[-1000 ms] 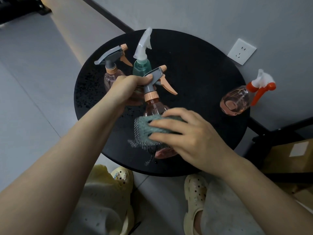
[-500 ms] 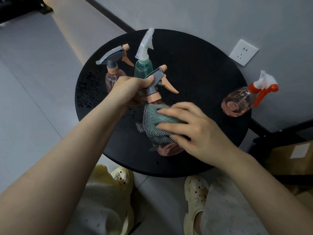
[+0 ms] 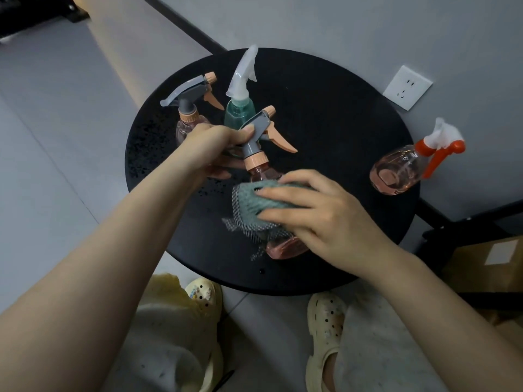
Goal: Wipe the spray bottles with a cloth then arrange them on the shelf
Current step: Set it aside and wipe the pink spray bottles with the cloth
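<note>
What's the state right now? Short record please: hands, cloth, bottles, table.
left hand: grips the grey spray head of the pink bottle
right hand: presses the green cloth against that bottle's body
standing bottles: pink with grey head, green with white head
lying bottle: orange-trigger bottle, at the right edge
table: round, black

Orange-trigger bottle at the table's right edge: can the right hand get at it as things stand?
Probably yes, once freed. The right hand presses the cloth on the held bottle; bare table lies between it and the orange-trigger bottle.
</note>
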`<state>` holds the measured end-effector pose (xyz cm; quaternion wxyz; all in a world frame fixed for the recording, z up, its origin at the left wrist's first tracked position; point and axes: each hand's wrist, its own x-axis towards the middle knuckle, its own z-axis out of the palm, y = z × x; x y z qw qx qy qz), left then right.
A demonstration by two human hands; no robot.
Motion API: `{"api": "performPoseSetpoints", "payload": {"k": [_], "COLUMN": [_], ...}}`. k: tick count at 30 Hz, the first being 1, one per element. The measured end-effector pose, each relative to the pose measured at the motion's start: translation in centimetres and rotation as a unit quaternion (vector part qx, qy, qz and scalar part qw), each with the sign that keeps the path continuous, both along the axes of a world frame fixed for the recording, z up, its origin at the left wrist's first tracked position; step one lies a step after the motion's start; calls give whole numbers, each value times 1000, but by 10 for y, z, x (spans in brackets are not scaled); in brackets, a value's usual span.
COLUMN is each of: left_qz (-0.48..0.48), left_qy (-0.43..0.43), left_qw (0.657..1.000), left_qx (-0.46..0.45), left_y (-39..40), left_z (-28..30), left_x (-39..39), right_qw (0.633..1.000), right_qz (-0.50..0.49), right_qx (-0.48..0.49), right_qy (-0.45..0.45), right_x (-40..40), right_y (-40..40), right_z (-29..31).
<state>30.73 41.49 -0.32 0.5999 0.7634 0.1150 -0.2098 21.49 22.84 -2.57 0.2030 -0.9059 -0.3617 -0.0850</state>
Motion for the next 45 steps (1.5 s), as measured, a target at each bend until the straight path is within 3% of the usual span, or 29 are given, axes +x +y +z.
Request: {"api": "performPoseSetpoints", "payload": {"k": [7, 16, 20, 26, 33, 39, 45], "left_qz": [-6, -5, -11, -35, -29, -28, -42], "left_qy": [0, -3, -3, 5, 1, -3, -6], "left_qw": [1000, 1000, 1000, 999, 999, 999, 998], "left_qx": [17, 3, 17, 24, 29, 32, 54], "left_y": [-3, 3, 0, -6, -12, -5, -2], "left_z": [-3, 1, 1, -3, -2, -4, -5], "left_x": [-1, -1, 0, 2, 0, 2, 2], "right_qw": [986, 997, 992, 999, 970, 999, 995], "right_qz": [-91, 50, 83, -13, -129, -1, 81], "right_qx": [103, -54, -74, 33, 173, 37, -43], "right_qy": [93, -40, -51, 9, 112, 29, -30], "right_x": [8, -14, -19, -4, 10, -5, -16], "right_y": [5, -10, -13, -9, -1, -8, -8], "right_z": [-3, -4, -9, -7, -7, -9, -16]}}
